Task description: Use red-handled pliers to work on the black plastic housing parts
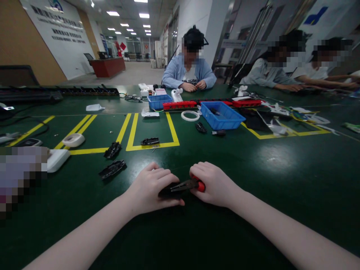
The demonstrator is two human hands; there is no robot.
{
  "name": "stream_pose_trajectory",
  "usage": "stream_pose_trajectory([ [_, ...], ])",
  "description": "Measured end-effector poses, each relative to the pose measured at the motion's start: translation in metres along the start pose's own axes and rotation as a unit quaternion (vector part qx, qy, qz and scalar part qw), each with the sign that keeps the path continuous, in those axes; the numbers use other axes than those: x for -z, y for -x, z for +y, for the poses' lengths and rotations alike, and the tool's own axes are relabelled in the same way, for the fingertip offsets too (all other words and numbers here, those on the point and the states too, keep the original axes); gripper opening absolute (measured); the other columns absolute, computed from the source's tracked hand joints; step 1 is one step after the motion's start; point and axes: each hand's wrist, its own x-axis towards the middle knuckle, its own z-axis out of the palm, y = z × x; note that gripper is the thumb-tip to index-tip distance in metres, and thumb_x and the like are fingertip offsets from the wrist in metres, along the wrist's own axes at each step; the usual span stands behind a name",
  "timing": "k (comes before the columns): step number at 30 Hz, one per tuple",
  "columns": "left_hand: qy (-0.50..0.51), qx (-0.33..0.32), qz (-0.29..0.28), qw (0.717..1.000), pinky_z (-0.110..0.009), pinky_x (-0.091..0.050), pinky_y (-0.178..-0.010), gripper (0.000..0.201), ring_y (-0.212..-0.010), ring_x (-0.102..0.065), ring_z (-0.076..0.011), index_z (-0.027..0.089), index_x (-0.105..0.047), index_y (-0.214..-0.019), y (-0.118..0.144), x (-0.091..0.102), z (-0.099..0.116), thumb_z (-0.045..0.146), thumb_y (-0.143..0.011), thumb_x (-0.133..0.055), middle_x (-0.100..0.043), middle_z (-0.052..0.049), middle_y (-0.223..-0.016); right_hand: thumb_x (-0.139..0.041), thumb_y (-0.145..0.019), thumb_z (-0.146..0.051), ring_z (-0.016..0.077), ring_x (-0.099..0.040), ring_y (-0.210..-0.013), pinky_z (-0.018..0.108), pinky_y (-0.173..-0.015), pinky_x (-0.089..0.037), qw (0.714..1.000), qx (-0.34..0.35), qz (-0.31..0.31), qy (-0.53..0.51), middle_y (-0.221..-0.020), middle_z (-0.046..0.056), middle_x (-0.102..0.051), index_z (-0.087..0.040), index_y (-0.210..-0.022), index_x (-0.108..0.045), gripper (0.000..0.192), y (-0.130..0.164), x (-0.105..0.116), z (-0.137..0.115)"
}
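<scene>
My right hand [209, 183] is closed round the red handles of a pair of needle-nose pliers [187, 185], whose dark jaws point left. Between the thumb and fingers of my left hand [153, 187] is a black plastic part [166, 192], mostly covered by the fingers. The plier tips reach this part; whether they grip it I cannot tell. To the left on the green table lie a black plastic shell [113, 170] and another black shell [113, 150]. A third black piece [150, 141] rests inside a yellow taped frame.
Beyond my hands stand a blue bin [222, 119] and a smaller blue bin [159, 101]. A roll of white tape [73, 140] and a white box [57, 160] are at left. One person [189, 67] sits opposite; two others sit at the far right.
</scene>
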Motion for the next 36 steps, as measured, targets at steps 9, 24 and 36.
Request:
stream_pose_trajectory([
  [9, -0.010, 0.035, -0.035, 0.999, -0.035, -0.034, -0.071, 0.034, -0.068, -0.056, -0.0159, 0.017, -0.064, -0.087, -0.003, 0.005, 0.006, 0.048, -0.093, -0.052, -0.064, -0.001, -0.076, -0.063, -0.076, -0.024, 0.0192, -0.053, -0.074, 0.033, -0.070, -0.038, 0.999, -0.007, 0.027, 0.018, -0.082, 0.004, -0.062, -0.020, -0.080, -0.052, 0.012, -0.001, -0.001, 0.012],
  [24, -0.026, 0.046, 0.019, 0.998, -0.035, -0.036, -0.074, 0.024, -0.072, -0.060, -0.0167, 0.017, -0.059, -0.097, -0.002, 0.001, 0.005, 0.039, -0.089, -0.058, -0.069, -0.001, -0.088, -0.063, -0.077, -0.025, 0.0188, -0.054, -0.072, 0.032, -0.067, -0.039, 0.998, -0.033, 0.042, 0.016, -0.079, 0.003, -0.061, -0.021, -0.079, -0.052, 0.012, -0.001, 0.001, 0.028],
  [36, -0.027, 0.080, -0.005, 0.996, -0.035, -0.035, -0.073, 0.022, -0.073, -0.061, -0.0174, 0.018, -0.060, -0.096, -0.002, 0.002, 0.004, 0.038, -0.087, -0.059, -0.070, 0.000, -0.087, -0.064, -0.077, -0.024, 0.0182, -0.055, -0.072, 0.032, -0.067, -0.040, 0.999, -0.041, 0.029, 0.002, -0.079, 0.002, -0.062, -0.021, -0.079, -0.052, 0.012, -0.002, -0.001, 0.024],
])
